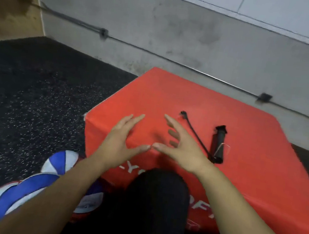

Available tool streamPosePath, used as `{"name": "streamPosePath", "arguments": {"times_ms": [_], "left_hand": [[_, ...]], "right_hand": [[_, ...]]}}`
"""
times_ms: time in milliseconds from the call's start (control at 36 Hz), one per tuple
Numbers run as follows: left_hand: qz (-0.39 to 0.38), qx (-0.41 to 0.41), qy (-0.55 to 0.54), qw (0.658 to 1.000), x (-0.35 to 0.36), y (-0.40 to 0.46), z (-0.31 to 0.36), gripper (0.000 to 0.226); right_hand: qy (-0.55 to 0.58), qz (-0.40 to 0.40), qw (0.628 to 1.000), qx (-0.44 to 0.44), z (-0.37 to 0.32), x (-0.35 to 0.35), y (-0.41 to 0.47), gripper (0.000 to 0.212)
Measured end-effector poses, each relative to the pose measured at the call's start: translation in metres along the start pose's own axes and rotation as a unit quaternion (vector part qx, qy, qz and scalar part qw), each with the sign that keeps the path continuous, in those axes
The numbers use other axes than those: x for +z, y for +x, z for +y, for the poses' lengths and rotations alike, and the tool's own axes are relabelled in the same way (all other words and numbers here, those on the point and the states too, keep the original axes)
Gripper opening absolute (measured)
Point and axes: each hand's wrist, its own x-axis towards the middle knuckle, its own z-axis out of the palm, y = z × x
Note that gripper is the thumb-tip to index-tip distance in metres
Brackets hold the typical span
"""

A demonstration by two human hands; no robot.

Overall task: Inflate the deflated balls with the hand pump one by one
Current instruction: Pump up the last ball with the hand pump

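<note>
Left hand [121, 139]: fingers spread, holding nothing, over the red box [254, 150].
Right hand [179, 150]: loosely spread, holding nothing, thumb tip meeting the left thumb.
Hand pump [219, 143]: lies untouched on the box, at 3 o'clock from the hands, hose beside it.
Balls [59, 163]: on the floor at 7 o'clock, looking slack.
Progress: apparently nothing inflated; all pumping remains.

dim indoor light | soft motion blur | wide-angle edge bending
</note>
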Motion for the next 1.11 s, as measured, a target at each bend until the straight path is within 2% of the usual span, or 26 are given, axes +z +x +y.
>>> {"name": "streamPosePath", "arguments": {"times_ms": [278, 528, 583, 750, 861, 1000, 1111], "left_hand": [[-0.114, 0.08, 0.005, 0.99, 0.101, 0.067, 0.08, 0.092], [-0.163, 0.057, 0.034, 0.984, 0.17, 0.111, 0.069, 0.087], [-0.164, 0.045, 0.046, 0.984, 0.179, 0.118, 0.062, 0.085], [-0.178, 0.023, 0.072, 0.981, 0.199, 0.132, 0.045, 0.087], [-0.186, 0.032, 0.096, 0.977, 0.204, 0.141, 0.042, 0.087], [-0.199, 0.048, 0.109, 0.973, 0.208, 0.15, 0.039, 0.083], [-0.208, 0.043, 0.095, 0.973, 0.215, 0.156, 0.037, 0.075]], "right_hand": [[0.006, 0.142, 0.989, 0.045, 0.051, -0.119, -0.061, 0.089], [0.025, 0.182, 0.98, 0.081, 0.115, -0.155, -0.06, 0.081], [0.026, 0.176, 0.98, 0.084, 0.124, -0.155, -0.053, 0.072], [-0.055, 0.196, 0.976, 0.072, 0.143, -0.154, -0.027, 0.026], [-0.102, 0.193, 0.973, 0.08, 0.154, -0.156, -0.016, 0.028], [-0.078, 0.188, 0.973, 0.109, 0.162, -0.158, -0.005, 0.041], [-0.072, 0.188, 0.972, 0.12, 0.169, -0.158, 0.001, 0.043]]}}
